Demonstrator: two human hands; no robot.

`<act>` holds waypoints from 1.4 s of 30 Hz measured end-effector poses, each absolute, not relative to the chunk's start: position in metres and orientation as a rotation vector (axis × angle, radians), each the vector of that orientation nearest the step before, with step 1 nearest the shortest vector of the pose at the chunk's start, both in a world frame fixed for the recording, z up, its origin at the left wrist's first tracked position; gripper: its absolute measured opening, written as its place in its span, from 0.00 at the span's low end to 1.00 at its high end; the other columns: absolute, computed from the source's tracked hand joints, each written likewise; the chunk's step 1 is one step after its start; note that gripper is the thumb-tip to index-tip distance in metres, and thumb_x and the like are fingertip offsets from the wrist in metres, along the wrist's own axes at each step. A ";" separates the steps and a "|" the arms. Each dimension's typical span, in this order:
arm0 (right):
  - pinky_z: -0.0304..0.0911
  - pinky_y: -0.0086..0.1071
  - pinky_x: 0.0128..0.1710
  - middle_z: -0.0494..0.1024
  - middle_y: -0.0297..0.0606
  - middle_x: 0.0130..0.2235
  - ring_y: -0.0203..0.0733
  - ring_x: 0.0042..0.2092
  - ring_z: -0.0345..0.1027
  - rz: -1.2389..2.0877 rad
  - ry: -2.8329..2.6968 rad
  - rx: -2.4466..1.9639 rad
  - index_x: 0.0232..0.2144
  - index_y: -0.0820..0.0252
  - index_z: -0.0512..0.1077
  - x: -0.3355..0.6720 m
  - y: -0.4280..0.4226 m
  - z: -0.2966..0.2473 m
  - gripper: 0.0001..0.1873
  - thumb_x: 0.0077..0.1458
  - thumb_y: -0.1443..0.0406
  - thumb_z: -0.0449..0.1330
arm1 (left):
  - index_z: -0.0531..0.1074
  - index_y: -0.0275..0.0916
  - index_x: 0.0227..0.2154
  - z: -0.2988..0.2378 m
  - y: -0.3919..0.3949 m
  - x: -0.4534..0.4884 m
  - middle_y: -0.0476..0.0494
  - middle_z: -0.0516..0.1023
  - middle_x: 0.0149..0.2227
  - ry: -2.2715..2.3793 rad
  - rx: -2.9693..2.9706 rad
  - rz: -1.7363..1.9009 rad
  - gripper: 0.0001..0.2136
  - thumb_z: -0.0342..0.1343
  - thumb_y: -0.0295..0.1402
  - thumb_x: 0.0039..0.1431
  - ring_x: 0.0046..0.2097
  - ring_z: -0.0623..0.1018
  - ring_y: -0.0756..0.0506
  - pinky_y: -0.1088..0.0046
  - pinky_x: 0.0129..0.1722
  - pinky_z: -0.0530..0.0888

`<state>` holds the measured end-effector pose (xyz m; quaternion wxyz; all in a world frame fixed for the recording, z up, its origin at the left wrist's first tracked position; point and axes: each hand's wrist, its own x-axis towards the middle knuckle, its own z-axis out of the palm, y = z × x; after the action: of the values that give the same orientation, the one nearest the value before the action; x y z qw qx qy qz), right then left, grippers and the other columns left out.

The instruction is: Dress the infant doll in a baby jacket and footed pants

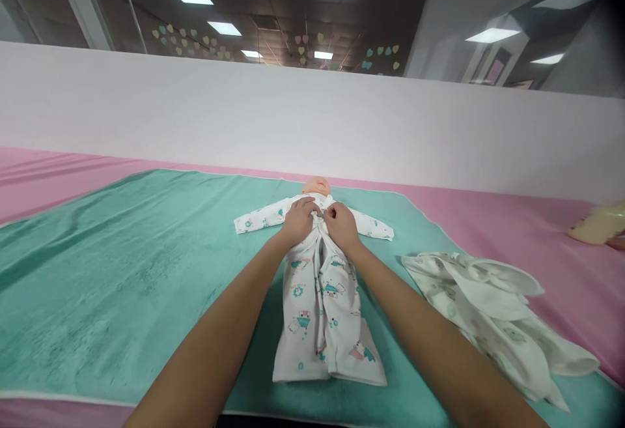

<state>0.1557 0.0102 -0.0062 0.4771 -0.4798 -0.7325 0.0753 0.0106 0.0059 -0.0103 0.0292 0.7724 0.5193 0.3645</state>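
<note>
A baby doll (316,185) lies on its back, head away from me, dressed in a white printed baby romper (300,304). The sleeves stretch out to both sides and the legs point toward me. At the chest, my left hand (300,218) has its fingers closed on the romper's front edge. Close beside it, my right hand (340,223) pinches the other side of the same front. Below the hands the front panels part in a narrow gap. Any fastener between the fingertips is too small to make out.
Under the doll lies a teal towel (146,285) over a pink sheet (488,219). A crumpled white printed cloth (488,311) rests to the right of my right forearm. At the far right edge is a pale yellowish object (598,225). A white low wall (293,122) runs behind.
</note>
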 end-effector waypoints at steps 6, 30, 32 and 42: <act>0.52 0.30 0.29 0.64 0.29 0.23 0.37 0.28 0.58 0.346 -1.663 -1.172 0.23 0.57 0.59 0.160 -0.001 -0.006 0.07 0.52 0.64 0.50 | 0.73 0.42 0.40 -0.007 -0.008 0.010 0.44 0.66 0.55 1.490 2.356 1.284 0.19 0.39 0.23 0.55 0.58 0.62 0.44 0.60 0.58 0.60; 0.49 0.28 0.29 0.62 0.28 0.25 0.33 0.28 0.55 0.274 -2.238 -0.963 0.23 0.58 0.57 0.180 -0.046 0.000 0.11 0.56 0.64 0.50 | 0.75 0.42 0.35 -0.015 -0.031 0.004 0.45 0.68 0.55 1.409 2.372 1.325 0.12 0.46 0.26 0.58 0.58 0.63 0.44 0.58 0.59 0.60; 0.50 0.29 0.30 0.63 0.29 0.26 0.34 0.29 0.56 0.303 -2.165 -0.957 0.23 0.58 0.57 0.180 -0.043 -0.003 0.11 0.57 0.63 0.50 | 0.75 0.42 0.34 -0.015 -0.030 0.005 0.44 0.69 0.54 1.389 2.422 1.351 0.12 0.47 0.25 0.57 0.57 0.64 0.44 0.58 0.58 0.61; 0.54 0.31 0.36 0.65 0.33 0.30 0.37 0.34 0.59 0.237 -2.007 -1.001 0.25 0.57 0.59 0.174 -0.034 -0.012 0.08 0.57 0.64 0.49 | 0.73 0.41 0.34 -0.011 -0.033 0.012 0.44 0.70 0.52 1.417 2.529 1.289 0.11 0.45 0.25 0.57 0.56 0.65 0.43 0.57 0.56 0.63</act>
<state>0.1740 -0.0338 -0.0120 0.4289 -0.4008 -0.8039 0.0950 0.0122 -0.0335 -0.0114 -0.0157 0.7970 0.4467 0.4062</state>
